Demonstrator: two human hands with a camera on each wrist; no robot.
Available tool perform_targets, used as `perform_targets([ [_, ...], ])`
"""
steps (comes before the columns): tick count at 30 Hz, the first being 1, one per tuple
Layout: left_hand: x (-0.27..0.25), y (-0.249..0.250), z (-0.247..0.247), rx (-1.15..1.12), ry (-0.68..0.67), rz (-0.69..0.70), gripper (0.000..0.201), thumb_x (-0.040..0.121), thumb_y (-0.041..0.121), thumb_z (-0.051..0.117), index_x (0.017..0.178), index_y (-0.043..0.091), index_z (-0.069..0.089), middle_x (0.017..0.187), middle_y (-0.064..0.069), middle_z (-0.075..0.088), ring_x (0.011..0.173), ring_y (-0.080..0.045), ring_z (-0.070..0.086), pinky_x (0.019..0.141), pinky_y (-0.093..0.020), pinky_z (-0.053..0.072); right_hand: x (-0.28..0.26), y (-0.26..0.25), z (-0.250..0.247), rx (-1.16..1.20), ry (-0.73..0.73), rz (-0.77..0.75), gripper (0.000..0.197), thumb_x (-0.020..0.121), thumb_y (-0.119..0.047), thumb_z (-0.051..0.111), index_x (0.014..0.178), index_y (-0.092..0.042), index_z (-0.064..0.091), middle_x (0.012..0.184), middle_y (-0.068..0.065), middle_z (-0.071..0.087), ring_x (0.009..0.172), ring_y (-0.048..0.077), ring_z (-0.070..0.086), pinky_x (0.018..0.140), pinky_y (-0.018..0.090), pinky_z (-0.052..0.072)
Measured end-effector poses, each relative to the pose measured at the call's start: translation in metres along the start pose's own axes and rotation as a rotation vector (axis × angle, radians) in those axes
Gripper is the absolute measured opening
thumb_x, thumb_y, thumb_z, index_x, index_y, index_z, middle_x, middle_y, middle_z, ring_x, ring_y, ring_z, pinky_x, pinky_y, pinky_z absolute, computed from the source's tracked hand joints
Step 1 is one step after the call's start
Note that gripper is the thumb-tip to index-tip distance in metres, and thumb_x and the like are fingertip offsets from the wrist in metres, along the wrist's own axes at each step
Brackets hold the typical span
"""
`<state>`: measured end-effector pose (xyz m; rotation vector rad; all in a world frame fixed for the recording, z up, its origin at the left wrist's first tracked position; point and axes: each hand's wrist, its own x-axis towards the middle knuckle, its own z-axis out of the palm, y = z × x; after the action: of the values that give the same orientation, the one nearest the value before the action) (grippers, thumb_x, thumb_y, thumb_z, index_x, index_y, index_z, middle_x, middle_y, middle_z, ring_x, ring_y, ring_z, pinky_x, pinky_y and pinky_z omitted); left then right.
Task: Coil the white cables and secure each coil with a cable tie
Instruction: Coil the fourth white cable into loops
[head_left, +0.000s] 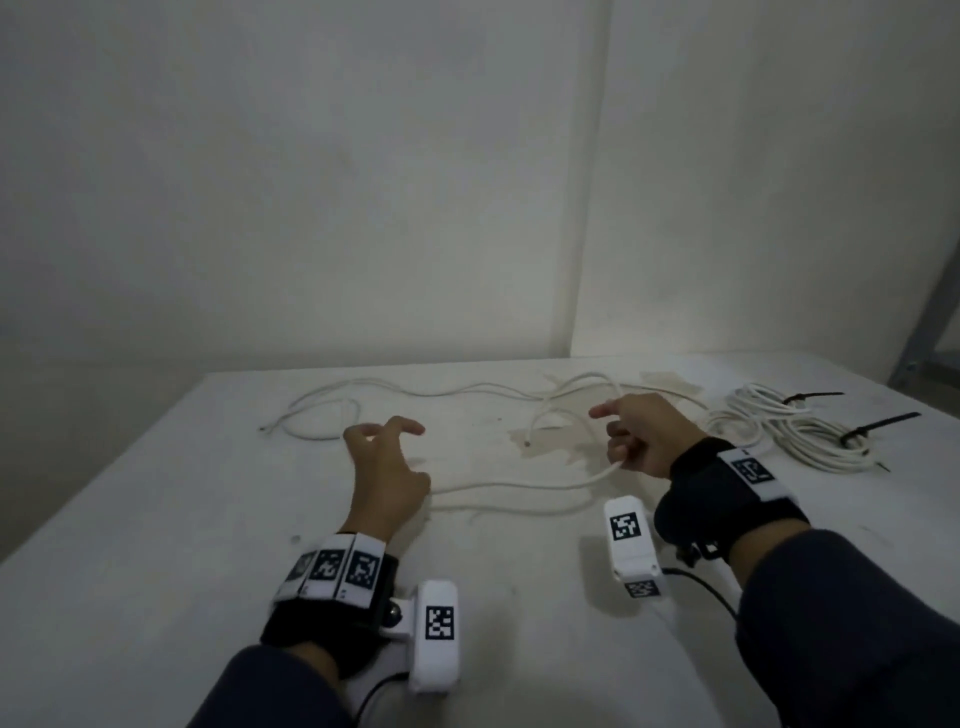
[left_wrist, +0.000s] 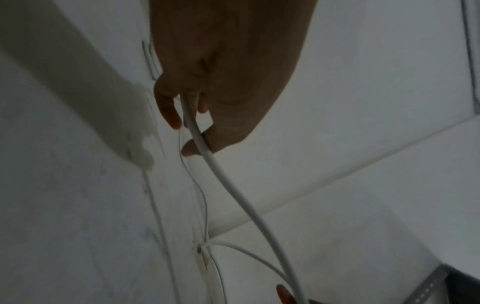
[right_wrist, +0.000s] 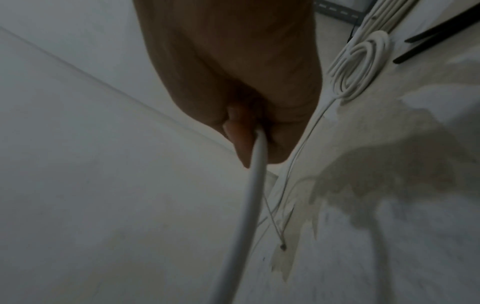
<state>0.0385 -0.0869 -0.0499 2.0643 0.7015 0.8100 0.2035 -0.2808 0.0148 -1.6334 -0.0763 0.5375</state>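
We see the loose white cable (head_left: 519, 488) strung between both hands above the table (head_left: 156, 519), a span we judge is being measured out for the next loop; the right hand (head_left: 641, 439) has its fingers curled round the cable beside a started loop (head_left: 576, 400), forefinger extended; the left hand (head_left: 387, 467) looks merely poised from the head view, yet the left wrist view shows its fingertips (left_wrist: 171, 115) pinching the cable; the right wrist view alone shows the finished coil (right_wrist: 361, 67) bundled tight, black cable ties (head_left: 878, 423) beside it at the table's right; the cable's remainder trails toward the far left.
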Motion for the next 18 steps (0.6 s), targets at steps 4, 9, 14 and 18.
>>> perform_targets([
  [4,-0.008,-0.005,-0.021,0.138,0.178,0.117,0.065,0.065,-0.025,0.045,0.113,0.016,0.059,0.143,-0.011,0.019,0.129,-0.028,0.024,0.100,-0.043,0.031,-0.017,0.003,0.016,-0.158,-0.046,0.005,0.032,0.094,0.001,0.028,0.086,0.000,0.058,0.055,0.002,0.033,0.039,0.010,0.023,0.033,0.014,0.021],
  [9,-0.001,-0.016,-0.053,-0.093,0.421,-0.246,0.066,0.079,-0.014,0.050,0.141,-0.001,0.030,0.150,-0.023,0.006,0.131,-0.037,0.025,0.104,-0.030,0.030,-0.026,0.012,0.023,-0.178,-0.059,-0.012,0.021,0.093,0.004,0.038,0.081,0.000,0.054,0.060,0.008,0.043,0.048,0.013,0.030,0.035,0.013,0.026],
  [14,0.017,-0.041,-0.068,-0.479,0.450,-0.461,0.037,0.089,0.004,0.050,0.125,0.001,0.048,0.115,-0.021,0.060,0.096,-0.035,0.060,0.081,-0.039,0.054,-0.029,0.018,0.028,-0.231,0.004,-0.045,0.016,0.099,-0.017,0.045,0.086,-0.007,0.047,0.060,0.005,0.037,0.045,0.013,0.025,0.037,0.014,0.020],
  [18,0.015,-0.003,-0.069,-0.443,0.175,-0.125,0.026,0.101,0.008,0.038,0.120,0.015,0.054,0.073,0.000,0.058,0.063,-0.012,0.048,0.055,-0.022,0.042,-0.027,0.022,0.030,-0.204,0.022,-0.085,0.018,0.099,-0.019,0.045,0.090,-0.007,0.055,0.062,0.005,0.039,0.046,0.014,0.029,0.040,0.017,0.024],
])
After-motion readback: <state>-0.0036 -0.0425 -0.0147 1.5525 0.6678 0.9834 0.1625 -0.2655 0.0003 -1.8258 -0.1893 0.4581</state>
